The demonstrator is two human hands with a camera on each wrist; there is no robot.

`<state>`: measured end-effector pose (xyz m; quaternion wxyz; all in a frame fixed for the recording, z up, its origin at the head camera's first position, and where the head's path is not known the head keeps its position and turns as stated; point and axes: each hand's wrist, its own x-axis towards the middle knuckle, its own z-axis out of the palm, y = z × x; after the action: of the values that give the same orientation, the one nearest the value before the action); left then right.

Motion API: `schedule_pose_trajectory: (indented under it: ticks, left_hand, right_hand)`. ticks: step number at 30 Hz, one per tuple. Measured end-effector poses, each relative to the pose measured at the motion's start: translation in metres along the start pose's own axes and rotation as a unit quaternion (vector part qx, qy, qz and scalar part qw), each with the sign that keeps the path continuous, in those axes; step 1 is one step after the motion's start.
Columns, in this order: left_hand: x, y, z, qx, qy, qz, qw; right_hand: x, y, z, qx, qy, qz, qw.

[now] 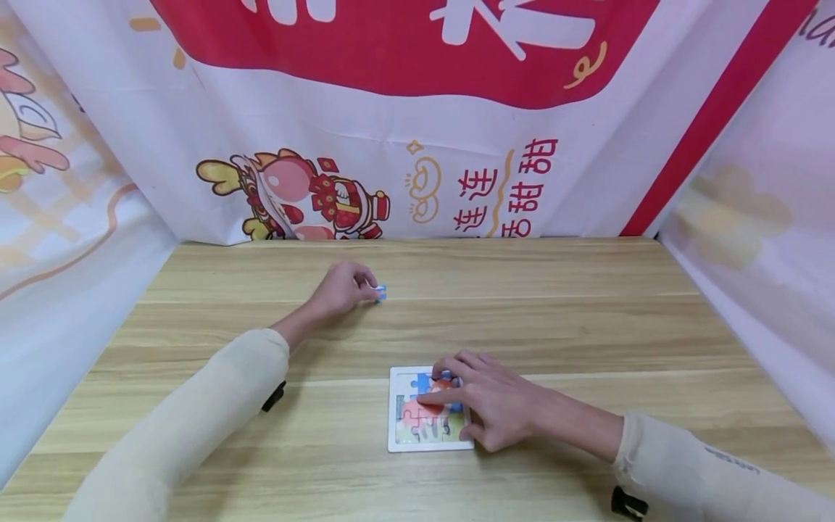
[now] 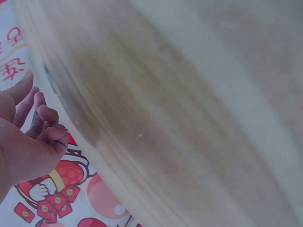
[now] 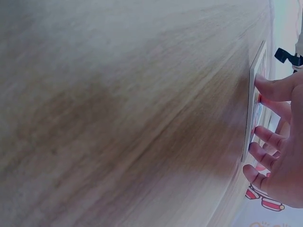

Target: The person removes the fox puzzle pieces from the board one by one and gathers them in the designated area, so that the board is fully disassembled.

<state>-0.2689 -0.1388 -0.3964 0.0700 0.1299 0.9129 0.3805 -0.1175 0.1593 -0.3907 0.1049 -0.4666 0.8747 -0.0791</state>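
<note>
A person sits at a wooden table (image 1: 587,319) with a small puzzle board (image 1: 396,420) in front of them. The board lies flat near the table's front edge, at about 6 o'clock. The right hand (image 1: 485,409) rests on top of it, fingers spread and mostly straight, pressing down on the colorful pieces. In the right wrist view the fingertips (image 3: 265,87) touch the thin white edge of the board.

Up at about 11 o'clock from the board, well apart from it, the left hand (image 1: 339,290) has its fingers curled. It pinches a tiny blue puzzle piece (image 1: 381,292) at the fingertips, right down at the table top.

That piece looks very light, thin and stiff, like card. I think it could slip away easily, so holding it by its edges between thumb and finger seems best. The board looks flat and light too, so it may slide unless a hand presses on it.
</note>
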Motion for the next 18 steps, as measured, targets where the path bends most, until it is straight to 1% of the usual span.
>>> schedule_pose_trajectory:
  ticks: [3,6,10,15,18]
  left_hand:
    - [-0.008,0.004,0.003,0.001,-0.005,0.033,0.9995]
    - [-0.016,0.009,0.008,0.004,-0.025,0.059,0.998]
    - [-0.027,0.019,0.016,0.008,-0.056,0.068,0.996]
    - [-0.039,0.031,0.024,0.01,-0.076,0.097,0.9923]
    - [-0.047,0.037,0.027,0.003,-0.092,0.111,0.9895]
  right_hand:
    - [-0.001,0.001,0.001,-0.008,0.007,-0.006,1.0]
    - [-0.002,0.001,0.002,-0.015,0.013,-0.012,1.0]
    - [-0.004,0.001,0.002,-0.018,0.017,-0.018,1.0]
    - [-0.005,0.001,0.003,-0.019,0.035,-0.026,0.999]
    - [-0.007,0.0,0.002,-0.017,0.042,-0.027,0.999]
